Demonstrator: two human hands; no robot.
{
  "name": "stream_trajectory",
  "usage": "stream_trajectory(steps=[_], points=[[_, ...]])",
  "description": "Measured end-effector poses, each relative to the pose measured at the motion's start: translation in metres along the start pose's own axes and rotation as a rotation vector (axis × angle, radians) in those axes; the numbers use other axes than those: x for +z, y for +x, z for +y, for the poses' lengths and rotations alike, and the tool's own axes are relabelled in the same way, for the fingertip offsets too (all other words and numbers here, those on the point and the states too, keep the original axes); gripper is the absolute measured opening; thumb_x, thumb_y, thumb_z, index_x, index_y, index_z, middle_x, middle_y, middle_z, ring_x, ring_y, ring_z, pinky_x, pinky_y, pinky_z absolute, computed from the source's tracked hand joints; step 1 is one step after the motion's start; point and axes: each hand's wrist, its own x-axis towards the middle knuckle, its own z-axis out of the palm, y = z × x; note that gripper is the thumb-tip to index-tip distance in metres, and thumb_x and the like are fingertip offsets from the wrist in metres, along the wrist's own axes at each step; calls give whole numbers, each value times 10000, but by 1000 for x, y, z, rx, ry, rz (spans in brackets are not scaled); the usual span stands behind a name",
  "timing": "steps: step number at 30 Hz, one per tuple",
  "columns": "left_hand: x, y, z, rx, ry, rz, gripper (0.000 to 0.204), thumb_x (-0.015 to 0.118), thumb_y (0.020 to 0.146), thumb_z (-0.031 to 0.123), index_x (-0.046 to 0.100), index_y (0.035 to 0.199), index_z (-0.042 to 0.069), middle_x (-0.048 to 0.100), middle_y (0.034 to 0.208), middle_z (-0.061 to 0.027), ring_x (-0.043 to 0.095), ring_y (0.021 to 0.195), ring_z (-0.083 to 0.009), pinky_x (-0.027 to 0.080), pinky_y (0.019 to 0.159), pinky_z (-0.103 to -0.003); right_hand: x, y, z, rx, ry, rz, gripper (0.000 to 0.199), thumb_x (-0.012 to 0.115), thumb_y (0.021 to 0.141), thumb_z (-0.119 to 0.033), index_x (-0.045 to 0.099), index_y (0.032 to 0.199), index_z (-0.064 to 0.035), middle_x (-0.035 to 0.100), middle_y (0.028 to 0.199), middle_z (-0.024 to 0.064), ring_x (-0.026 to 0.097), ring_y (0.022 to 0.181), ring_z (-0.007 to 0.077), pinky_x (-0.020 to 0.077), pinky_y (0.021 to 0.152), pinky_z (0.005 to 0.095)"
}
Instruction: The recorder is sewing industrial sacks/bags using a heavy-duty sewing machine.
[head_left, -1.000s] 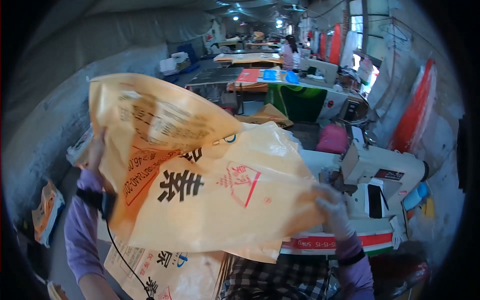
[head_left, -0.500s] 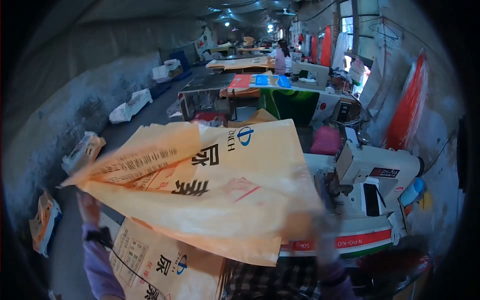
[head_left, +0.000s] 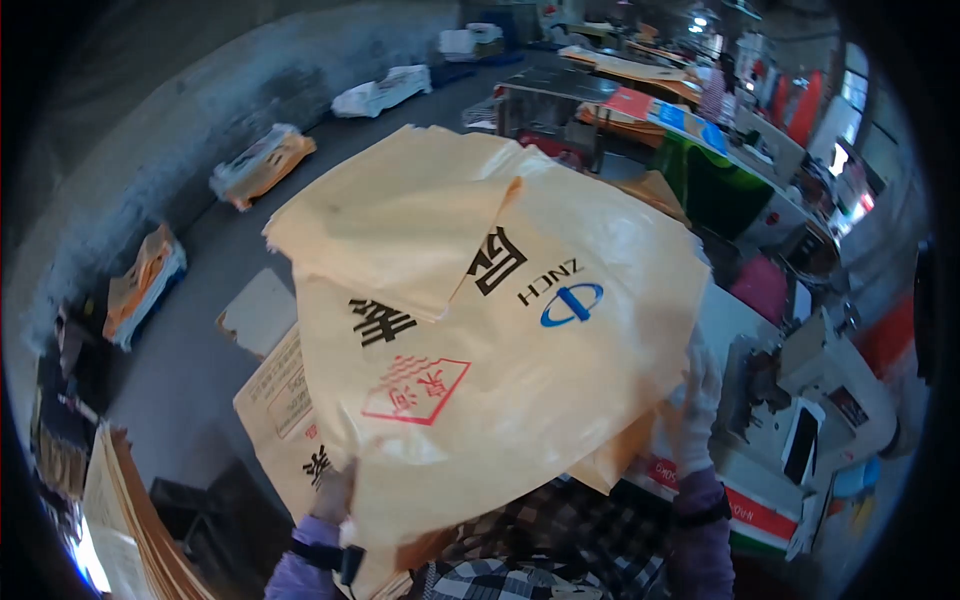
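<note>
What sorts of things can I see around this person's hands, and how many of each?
Yellow printed sack held up: 1
Hands gripping it, left hand and right hand: 2
Flat sacks lying under it: 1 stack
Sewing machine: 1
Sack bundles on the floor: 3
Total: 8

yellow sack (head_left: 520, 360) swung lower and nearer, top corner now folded over, printed face turned sideways
</note>
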Motion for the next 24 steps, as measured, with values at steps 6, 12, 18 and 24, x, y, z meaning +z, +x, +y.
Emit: stream_trajectory(steps=[6,12,18,24], points=[[-211,-18,0,353,429,666,309,563,983,266,636,1033,-29,681,776,-88,610,588,-167,493,528,-313,50,-3,-113,-161,756,-248,483,563,833,-32,533,1315,-43,655,915,161,638,851,333,508,779,430],[-273,-111,-32,472,152,679,321,561,983,292,621,1123,9,690,898,-68,638,704,-152,529,632,-296,105,-74,-221,-493,511,-778,526,578,738,-65,584,1264,-93,654,748,145,619,646,341,489,611,448],[-334,-120,1,487,-237,557,346,556,983,309,604,1173,24,682,957,-49,640,758,-146,528,668,-290,11,22,-230,-363,999,-1102,474,574,801,-76,584,1275,-92,687,952,178,646,623,269,520,624,393],[-324,43,140,484,-699,292,377,552,982,326,586,1224,40,674,1017,-30,642,811,-140,527,704,-285,43,56,-193,-175,834,-750,407,638,809,-125,608,1194,5,655,1093,172,665,761,264,542,685,364]])
